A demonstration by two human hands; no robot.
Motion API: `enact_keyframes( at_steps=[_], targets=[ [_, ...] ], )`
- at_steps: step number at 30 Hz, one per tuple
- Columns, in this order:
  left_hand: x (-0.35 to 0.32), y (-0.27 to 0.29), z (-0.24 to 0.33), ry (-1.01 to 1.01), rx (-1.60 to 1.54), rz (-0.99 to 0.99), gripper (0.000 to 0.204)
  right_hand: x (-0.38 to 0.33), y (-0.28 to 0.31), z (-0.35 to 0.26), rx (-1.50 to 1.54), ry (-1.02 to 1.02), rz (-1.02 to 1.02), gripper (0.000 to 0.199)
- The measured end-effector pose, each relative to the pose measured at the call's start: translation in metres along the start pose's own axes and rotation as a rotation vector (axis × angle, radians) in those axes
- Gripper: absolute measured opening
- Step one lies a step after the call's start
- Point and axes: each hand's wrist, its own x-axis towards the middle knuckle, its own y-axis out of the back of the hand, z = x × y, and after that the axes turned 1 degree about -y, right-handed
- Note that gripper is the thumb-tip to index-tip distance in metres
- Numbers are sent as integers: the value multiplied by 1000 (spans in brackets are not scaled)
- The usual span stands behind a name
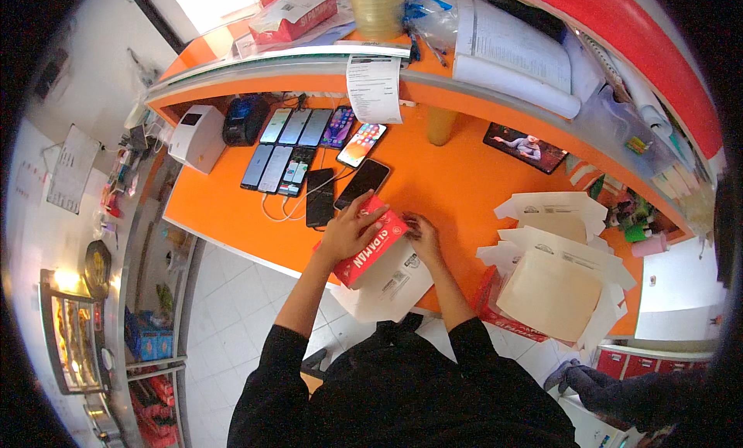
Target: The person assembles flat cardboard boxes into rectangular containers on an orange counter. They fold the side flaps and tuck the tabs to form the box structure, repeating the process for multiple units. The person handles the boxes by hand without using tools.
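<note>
A partly folded cardboard box (370,254), red outside and cream inside, lies near the front edge of the orange counter. Its pale open flap (406,279) spreads toward me. My left hand (352,230) grips the red side from the left, fingers over its top edge. At the box's right end, the curled fingers of my right hand (424,241) hold its edge; the fingertips are partly hidden. To the right lies a stack of unfolded box blanks (549,285), cream side up, with red sides showing underneath.
Several phones (296,127) with charging cables lie beyond my left hand. A dark phone (362,183) sits just past the box. A white printer (197,138) stands far left; a tablet (526,147) shows a picture. A paper slip (374,88) hangs from the raised shelf (302,70).
</note>
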Motion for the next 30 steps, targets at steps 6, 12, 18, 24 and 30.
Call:
enact_keyframes(
  at_steps=[6,12,18,24,30],
  targets=[
    [-13,-33,-9,-75,56,495,47,-57,33,-23,-327,-18,194,45],
    [-119,-80,-18,6,-649,408,107,-86,56,-45,-318,30,66,54],
    [-133,-89,-15,63,-284,75,106,-79,78,-29,-434,72,-248,66],
    [-127,-95,-28,272,-207,118,84,-84,72,6,-454,-69,-186,47],
    [-119,-86,-25,418,-314,75,106,-84,61,9,-645,-77,-120,68]
  ],
)
